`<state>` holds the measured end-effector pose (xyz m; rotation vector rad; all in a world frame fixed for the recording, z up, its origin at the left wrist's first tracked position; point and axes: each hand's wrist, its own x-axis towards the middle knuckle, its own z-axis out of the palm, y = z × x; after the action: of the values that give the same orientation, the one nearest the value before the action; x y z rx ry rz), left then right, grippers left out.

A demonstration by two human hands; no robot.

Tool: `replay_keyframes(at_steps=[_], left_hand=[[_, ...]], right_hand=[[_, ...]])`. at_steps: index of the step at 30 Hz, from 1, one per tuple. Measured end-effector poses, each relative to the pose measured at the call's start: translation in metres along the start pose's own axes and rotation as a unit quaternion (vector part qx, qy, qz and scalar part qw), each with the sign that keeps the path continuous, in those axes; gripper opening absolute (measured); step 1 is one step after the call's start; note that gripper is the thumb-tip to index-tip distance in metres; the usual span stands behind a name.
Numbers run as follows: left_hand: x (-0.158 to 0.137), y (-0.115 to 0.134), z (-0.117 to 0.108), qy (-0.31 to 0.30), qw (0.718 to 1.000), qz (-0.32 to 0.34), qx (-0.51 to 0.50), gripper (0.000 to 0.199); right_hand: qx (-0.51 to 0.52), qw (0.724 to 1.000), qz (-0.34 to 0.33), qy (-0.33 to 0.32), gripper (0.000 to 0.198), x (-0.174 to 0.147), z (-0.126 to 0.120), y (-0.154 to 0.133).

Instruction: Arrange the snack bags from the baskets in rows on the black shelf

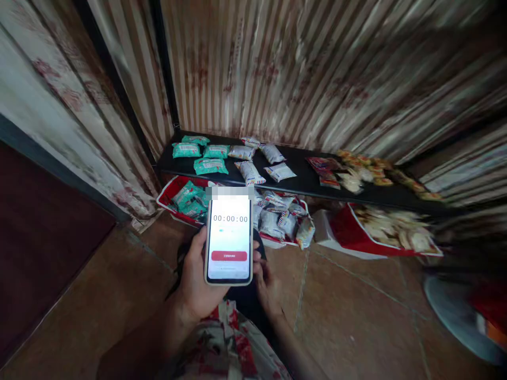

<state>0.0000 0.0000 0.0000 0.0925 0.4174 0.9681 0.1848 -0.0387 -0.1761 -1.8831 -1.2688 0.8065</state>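
1. Left hand (pixel 196 279): wrapped around an upright white-cased rectangular smartphone (pixel 229 258), center of frame, just below the middle.
2. Phone screen: lit, facing the camera, showed 00:00:00 above a red button; top strip blurred out.
3. Right hand (pixel 269 287): right beside the phone's lower right, partly hidden; couldn't tell if it gripped or touched anything.
4. Long black shelf (pixel 301 182) ran across mid-frame, behind the phone. Teal plastic packets (pixel 211 166) on its left part, silver-white plastic packets (pixel 280 172) right of those, dark red flat packets (pixel 322 164) farther right.
5. Below shelf: red white-rimmed basket (pixel 166 196) at left with teal packets; another red white-rimmed basket (pixel 344 229) at right with pale packets (pixel 396 227).
6. Brown tiled floor (pixel 336 301) filled lower right; right edge blurred.
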Motion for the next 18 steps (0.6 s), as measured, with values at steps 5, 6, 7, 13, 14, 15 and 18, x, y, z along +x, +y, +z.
replay_keyframes(at_steps=[5,6,7,13,14,15,18], left_hand=[[0.0004,0.0005,0.0021,-0.003,1.0,-0.003,-0.008,0.058],[0.0002,0.0005,0.0024,-0.002,1.0,-0.004,-0.01,0.058],[0.0,0.0005,0.0026,-0.002,1.0,-0.004,-0.012,0.058],[-0.0001,0.0005,0.0023,0.001,1.0,-0.006,-0.023,0.057],[0.0,0.0005,0.0023,0.003,1.0,-0.006,-0.023,0.057],[-0.0001,0.0005,0.0025,0.005,1.0,-0.006,-0.023,0.057],[-0.0004,0.0002,0.0036,0.008,1.0,-0.005,-0.021,0.057]], right_hand=[[0.01,1.0,-0.012,0.014,0.044,-0.001,-0.0018,0.0036],[0.014,1.0,-0.013,0.014,0.044,-0.0007,-0.0016,0.0038],[0.017,1.0,-0.015,0.014,0.043,-0.0004,-0.0014,0.0039],[0.014,1.0,-0.016,0.016,0.042,0.0004,-0.0012,0.0024],[0.013,1.0,-0.013,0.014,0.042,0.0003,-0.0015,0.0019],[0.013,1.0,-0.01,0.013,0.042,0.0002,-0.0019,0.0014],[0.016,1.0,-0.008,0.017,0.042,0.0001,-0.0026,0.0001]])
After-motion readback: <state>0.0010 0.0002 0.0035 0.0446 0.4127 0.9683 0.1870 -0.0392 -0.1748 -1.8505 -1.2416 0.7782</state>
